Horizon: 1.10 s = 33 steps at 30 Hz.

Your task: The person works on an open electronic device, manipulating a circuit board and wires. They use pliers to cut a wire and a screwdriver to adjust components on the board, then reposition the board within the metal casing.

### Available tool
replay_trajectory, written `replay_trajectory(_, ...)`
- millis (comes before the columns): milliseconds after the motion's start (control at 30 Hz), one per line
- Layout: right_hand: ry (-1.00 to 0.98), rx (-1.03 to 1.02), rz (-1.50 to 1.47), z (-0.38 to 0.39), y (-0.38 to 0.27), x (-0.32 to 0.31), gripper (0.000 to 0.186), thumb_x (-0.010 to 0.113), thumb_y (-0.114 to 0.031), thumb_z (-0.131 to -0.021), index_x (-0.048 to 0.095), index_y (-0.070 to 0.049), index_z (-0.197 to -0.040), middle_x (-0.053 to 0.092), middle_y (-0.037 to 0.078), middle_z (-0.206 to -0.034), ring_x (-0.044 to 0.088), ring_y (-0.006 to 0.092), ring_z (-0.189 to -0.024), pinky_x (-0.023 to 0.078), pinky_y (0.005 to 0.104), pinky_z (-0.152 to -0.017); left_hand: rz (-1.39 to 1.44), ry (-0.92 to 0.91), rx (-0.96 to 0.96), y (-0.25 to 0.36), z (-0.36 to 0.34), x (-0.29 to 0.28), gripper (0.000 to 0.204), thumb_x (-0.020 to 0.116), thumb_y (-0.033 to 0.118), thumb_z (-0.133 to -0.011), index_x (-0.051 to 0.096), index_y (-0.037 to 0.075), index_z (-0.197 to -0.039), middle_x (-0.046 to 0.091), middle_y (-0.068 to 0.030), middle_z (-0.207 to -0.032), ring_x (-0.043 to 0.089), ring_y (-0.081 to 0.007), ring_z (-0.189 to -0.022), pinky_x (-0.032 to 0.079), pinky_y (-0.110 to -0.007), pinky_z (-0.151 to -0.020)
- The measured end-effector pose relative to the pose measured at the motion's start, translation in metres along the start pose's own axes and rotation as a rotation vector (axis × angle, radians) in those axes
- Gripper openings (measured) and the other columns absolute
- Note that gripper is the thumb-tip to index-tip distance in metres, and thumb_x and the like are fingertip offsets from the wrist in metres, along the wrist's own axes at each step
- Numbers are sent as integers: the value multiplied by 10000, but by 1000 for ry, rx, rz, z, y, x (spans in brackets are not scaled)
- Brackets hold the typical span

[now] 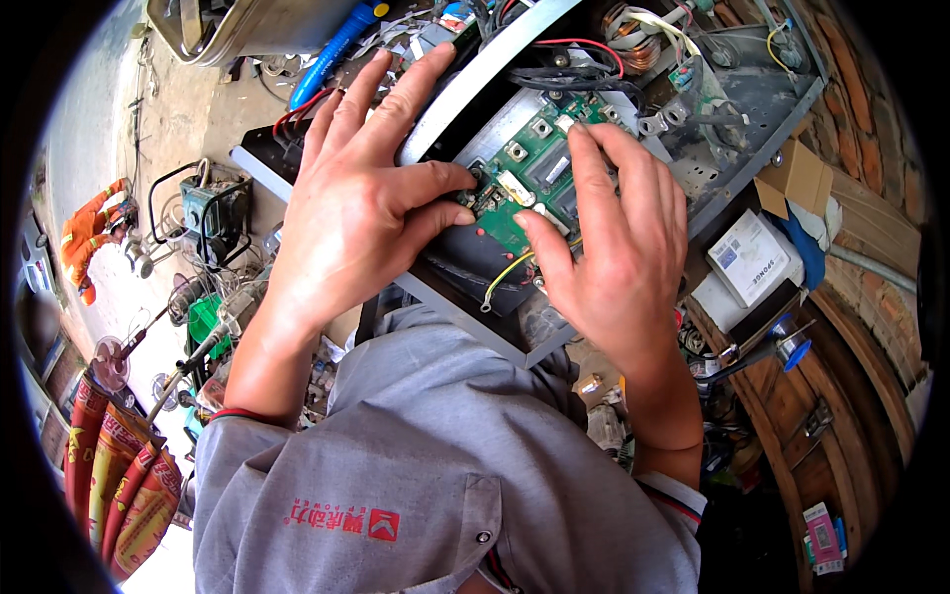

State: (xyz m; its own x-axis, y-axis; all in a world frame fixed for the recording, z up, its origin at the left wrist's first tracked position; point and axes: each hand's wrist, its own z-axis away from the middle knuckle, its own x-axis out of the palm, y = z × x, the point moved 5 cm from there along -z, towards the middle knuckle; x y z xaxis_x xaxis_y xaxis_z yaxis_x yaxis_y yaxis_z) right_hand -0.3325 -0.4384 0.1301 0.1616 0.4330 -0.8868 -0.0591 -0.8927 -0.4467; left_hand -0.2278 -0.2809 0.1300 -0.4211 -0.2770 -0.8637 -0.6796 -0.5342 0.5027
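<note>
The left hand (pixel 361 198) lies flat and spread on the opened grey metal machine chassis (pixel 737 129), its thumb and forefinger pinched together on a small part at the left edge of the green printed circuit board (pixel 524 173). The right hand (pixel 614 247) rests on the right side of the same board with its fingers loosely apart, fingertips pressing on the board's top and thumb reaching toward the near edge; it grips nothing that can be made out. The board sits in the middle of the chassis, between the two hands, with silver screw terminals along its far edge. A yellow wire (pixel 505 272) curls out from under the board toward the near side. Far beyond the right hand lie a copper-wound coil (pixel 638 49) and black and red cables. To the far left, a blue corrugated hose (pixel 332 49) runs past the left fingertips. To the right, a white cardboard box (pixel 752 257) sits by a brick wall (pixel 861 129).
</note>
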Motion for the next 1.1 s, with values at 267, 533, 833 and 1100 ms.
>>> replay_trajectory(267, -1, -32, 48, 2, 0, 3, 668, 843, -208, -766, 592, 42, -1333, 593, 186, -1307, 597, 376, -1123, 458, 481, -965, 14, 10, -3, -1, 2, 1, 293, 855, 267, -675, 808, 165, -946, 462, -98, -1601, 365, -433, -1490, 323, -539, -1193)
replay_trajectory(533, 16, -74, 96, 3, 0, 6, 671, 838, -222, -768, 578, 43, -1328, 591, 177, -1284, 594, 369, -1084, 458, 490, -925, 22, 35, 20, 0, 2, -1, 285, 844, 273, -713, 808, 154, -970, 446, -90, -1611, 362, -427, -1491, 333, -535, -1178)
replay_trajectory(833, 29, -97, 106, 3, 2, 8, 659, 839, -220, -769, 591, 54, -1315, 588, 190, -1288, 591, 381, -1098, 457, 493, -931, 32, 91, 44, -1, 4, 1, 283, 844, 250, -705, 803, 150, -966, 453, -57, -1610, 393, -404, -1470, 340, -534, -1165)
replay_trajectory(1100, 4, -72, 82, 1, -1, 5, 648, 845, -196, -770, 594, 65, -1308, 589, 193, -1280, 586, 377, -1108, 459, 475, -947, -8, 64, 45, 1, 2, 0, 276, 842, 261, -718, 801, 157, -970, 456, -56, -1607, 381, -390, -1482, 334, -525, -1179)
